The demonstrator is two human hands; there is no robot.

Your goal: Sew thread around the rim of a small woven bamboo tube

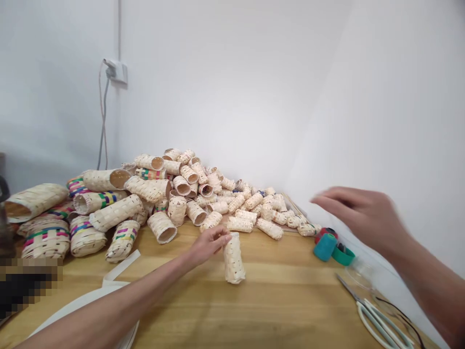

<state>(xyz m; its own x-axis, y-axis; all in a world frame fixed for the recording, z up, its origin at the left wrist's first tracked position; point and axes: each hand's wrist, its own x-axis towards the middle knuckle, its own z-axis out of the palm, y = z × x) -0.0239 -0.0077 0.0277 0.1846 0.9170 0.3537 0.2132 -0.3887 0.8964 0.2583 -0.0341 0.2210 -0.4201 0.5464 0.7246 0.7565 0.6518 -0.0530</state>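
My left hand pinches the top rim of a small pale woven tube, which hangs upright over the middle of the wooden table. The tube's lower end looks closed and gathered. My right hand is raised at the right, away from the tube, its thumb and fingertips drawn together and blurred by motion. Whether those fingertips hold something thin cannot be made out. Behind my left hand lies a large pile of woven tubes, mostly pale, some with coloured bands.
Scissors with white handles lie at the right front. Behind them are a teal thread spool, a red spool and a green tape ring. A white strip coil lies at the left front. A wall socket holds plugged cables.
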